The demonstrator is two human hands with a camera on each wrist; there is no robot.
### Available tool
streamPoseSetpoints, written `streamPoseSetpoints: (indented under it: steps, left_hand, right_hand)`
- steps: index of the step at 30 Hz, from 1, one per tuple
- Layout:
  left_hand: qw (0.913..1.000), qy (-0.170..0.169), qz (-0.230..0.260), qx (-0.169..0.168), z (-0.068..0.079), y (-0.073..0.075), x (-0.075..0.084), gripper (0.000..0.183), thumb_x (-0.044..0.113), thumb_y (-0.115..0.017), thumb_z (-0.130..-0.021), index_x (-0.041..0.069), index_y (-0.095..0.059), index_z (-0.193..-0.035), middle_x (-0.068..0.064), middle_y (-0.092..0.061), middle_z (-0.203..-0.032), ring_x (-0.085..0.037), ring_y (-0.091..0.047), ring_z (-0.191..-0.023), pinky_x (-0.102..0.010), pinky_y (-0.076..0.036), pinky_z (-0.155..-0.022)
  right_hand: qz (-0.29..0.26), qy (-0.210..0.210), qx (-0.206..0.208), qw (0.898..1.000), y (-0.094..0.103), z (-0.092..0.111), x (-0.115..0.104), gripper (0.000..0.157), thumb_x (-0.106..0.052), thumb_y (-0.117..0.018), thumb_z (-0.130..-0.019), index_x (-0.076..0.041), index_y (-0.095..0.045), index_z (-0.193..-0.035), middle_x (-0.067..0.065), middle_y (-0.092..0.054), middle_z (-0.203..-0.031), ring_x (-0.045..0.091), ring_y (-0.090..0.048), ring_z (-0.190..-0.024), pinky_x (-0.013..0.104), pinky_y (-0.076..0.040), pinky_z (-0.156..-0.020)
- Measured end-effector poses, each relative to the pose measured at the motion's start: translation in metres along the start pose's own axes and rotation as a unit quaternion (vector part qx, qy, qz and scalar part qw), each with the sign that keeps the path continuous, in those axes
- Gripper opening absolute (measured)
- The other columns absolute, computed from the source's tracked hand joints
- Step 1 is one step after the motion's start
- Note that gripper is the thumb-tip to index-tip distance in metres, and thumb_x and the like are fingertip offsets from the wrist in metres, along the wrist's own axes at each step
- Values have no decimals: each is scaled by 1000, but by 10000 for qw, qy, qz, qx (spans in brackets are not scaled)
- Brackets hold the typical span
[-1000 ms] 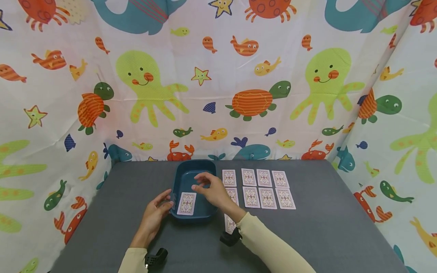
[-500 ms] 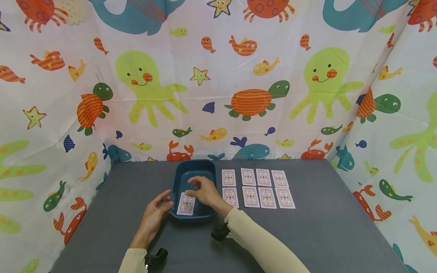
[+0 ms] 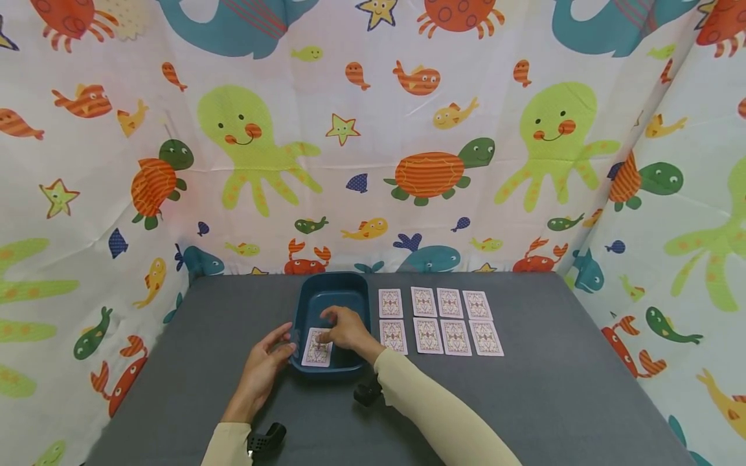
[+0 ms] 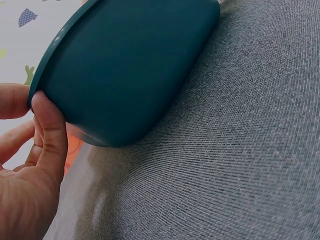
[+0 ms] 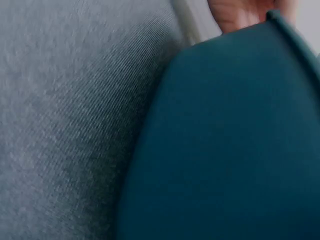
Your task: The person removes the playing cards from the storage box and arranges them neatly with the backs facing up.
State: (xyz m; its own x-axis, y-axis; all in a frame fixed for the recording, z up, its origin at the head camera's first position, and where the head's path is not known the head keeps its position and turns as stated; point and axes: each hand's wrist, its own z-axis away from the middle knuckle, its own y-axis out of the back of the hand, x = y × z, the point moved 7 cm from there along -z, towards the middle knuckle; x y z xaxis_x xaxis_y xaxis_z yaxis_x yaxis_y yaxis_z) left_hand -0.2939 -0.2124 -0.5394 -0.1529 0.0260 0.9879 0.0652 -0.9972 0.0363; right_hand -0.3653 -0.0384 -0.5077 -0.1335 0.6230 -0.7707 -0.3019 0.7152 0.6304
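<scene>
In the head view, a dark teal tray (image 3: pixel 344 373) stands on the grey table. One patterned playing card (image 3: pixel 313 356), back side up, lies flat near its front left corner. My right hand (image 3: pixel 348 331) is over the tray, its thumb on the upper right part of that card and its index finger bent apart from the thumb. My left hand (image 3: pixel 263 367) holds the tray's left edge; in the left wrist view, thumb and index finger pinch the rim (image 4: pixel 37 82). The right wrist view shows the tray's outer wall (image 5: pixel 225 140) and part of the left hand (image 5: pixel 240 14).
Right of the tray, several cards (image 3: pixel 428 335) lie back side up in rows, with a wider gap after the nearest column. A cloth with sea animals (image 3: pixel 361 162) hangs behind and at both sides. Each wrist wears a small black camera (image 3: pixel 266 438).
My right hand has moved left and a little toward me inside the tray, so that its thumb now overlaps the card. Left hand, tray and cards stay where they were.
</scene>
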Motion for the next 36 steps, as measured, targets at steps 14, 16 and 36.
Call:
streamPoseSetpoints:
  steps: [14,16,36]
  left_hand:
    - [10000,77,-42,13,-1,1,1,50,10,-59,-96,17,-48,-144,-7,-43,-131,-16,-50,-108,-24,-47,-86]
    - [9999,89,-63,12,0,2,0,50,10,-59,-96,18,-48,-144,-8,-43,-131,-17,-49,-109,-24,-47,-87]
    - [10000,45,-85,-14,1,0,1,50,11,-59,-96,17,-47,-144,-10,-42,-133,-18,-48,-111,-24,-47,-87]
  right_hand:
    - [358,-412,28,9985,-7,-12,11,51,-23,-90,-67,-9,-67,-111,6,-63,-95,19,-55,-85,35,-48,-77]
    - [586,-408,80,9974,-8,-12,12,53,-25,-92,-65,-9,-67,-109,7,-64,-97,20,-55,-86,36,-49,-81]
    - [590,-296,177,9977,-11,-12,13,42,-20,-91,-67,-12,-57,-91,4,-58,-87,19,-52,-80,33,-44,-73]
